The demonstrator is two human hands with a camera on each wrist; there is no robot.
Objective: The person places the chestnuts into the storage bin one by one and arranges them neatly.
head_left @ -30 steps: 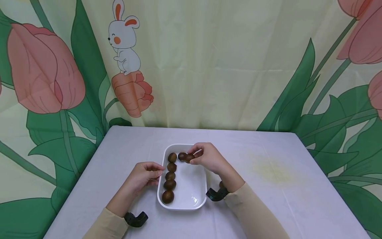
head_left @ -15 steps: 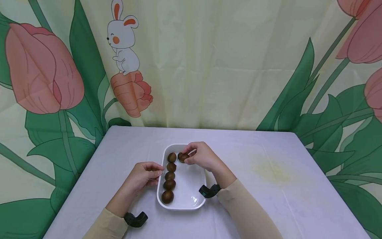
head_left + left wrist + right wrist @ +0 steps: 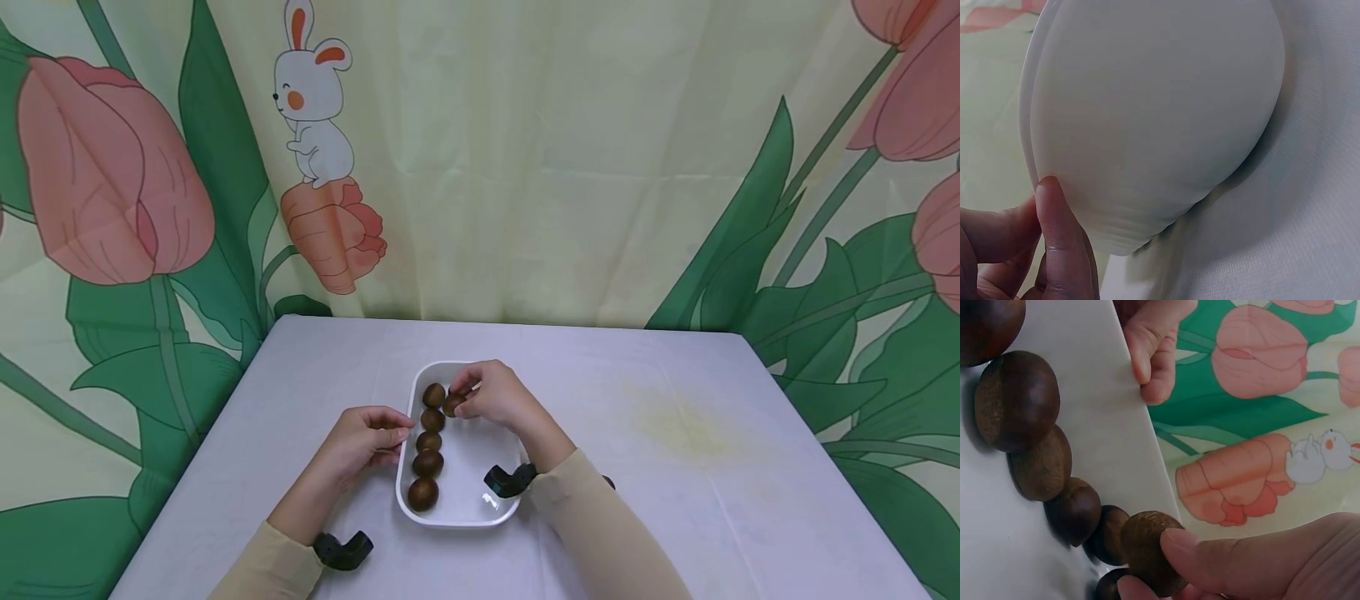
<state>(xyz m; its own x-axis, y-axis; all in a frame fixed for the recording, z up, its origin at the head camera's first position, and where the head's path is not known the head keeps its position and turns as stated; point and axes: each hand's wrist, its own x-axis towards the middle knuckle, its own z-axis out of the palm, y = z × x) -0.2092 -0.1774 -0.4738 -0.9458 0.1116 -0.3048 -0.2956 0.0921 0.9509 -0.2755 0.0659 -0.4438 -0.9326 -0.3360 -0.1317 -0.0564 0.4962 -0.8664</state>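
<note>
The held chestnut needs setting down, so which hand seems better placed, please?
Probably the right hand: it pinches the chestnut over the tray, while the left hand grips the tray's edge.

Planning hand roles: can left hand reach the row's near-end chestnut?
Likely yes: that chestnut lies uncovered, and the left hand is alongside, though it may first need to let go of the tray.

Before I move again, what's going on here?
A person's left hand holds the tray by its left edge. The right hand pinches a chestnut near the tray's far end. Five chestnuts lie in a row inside, along the left side; another sits beside the held one, partly hidden.
</note>
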